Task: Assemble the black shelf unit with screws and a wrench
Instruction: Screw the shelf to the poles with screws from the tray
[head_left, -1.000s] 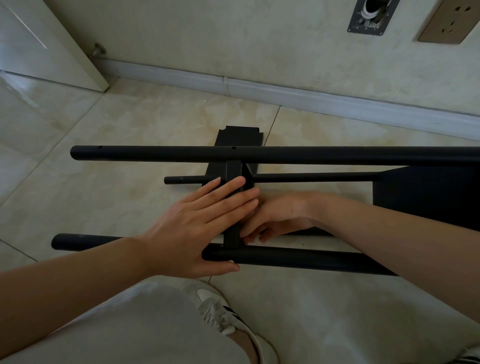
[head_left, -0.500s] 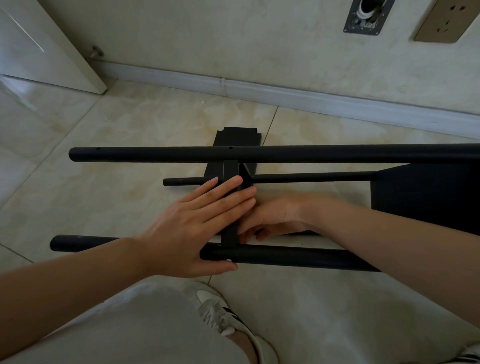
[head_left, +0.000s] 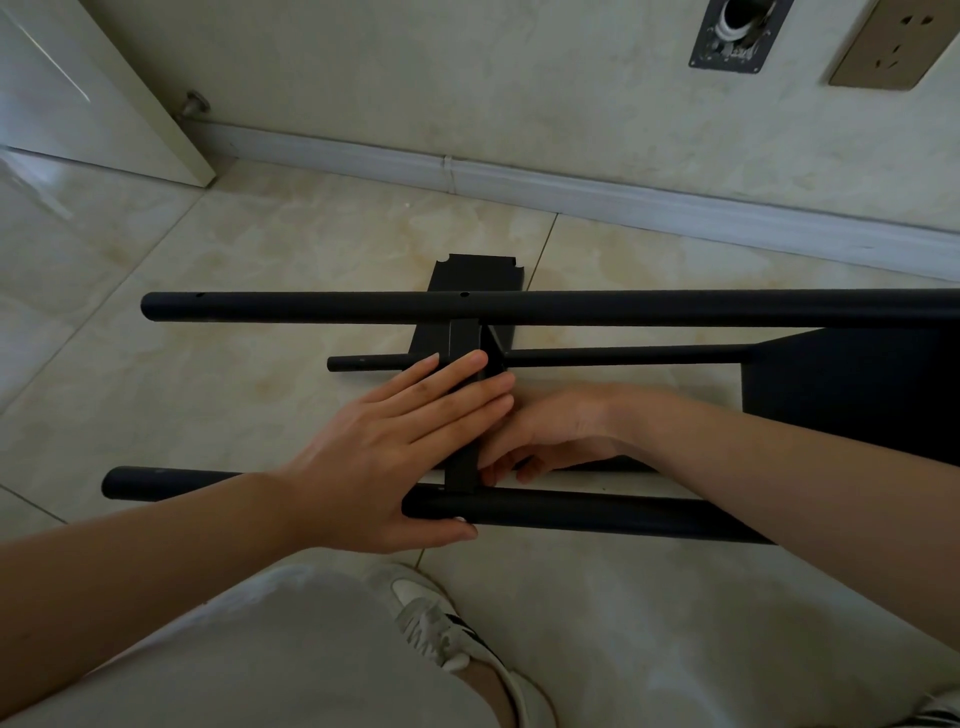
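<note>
On the tiled floor near the wall, the black shelf unit lay on its side. We pressed our left hand, fingers straight, flat on its crosspiece, thumb under the near pole. Our right hand reached beneath with fingers curled; we couldn't tell what it held.

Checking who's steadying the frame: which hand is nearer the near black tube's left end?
Left. The left hand lies across the near black tube, thumb under it; the right hand sits beyond it, farther right.
</note>
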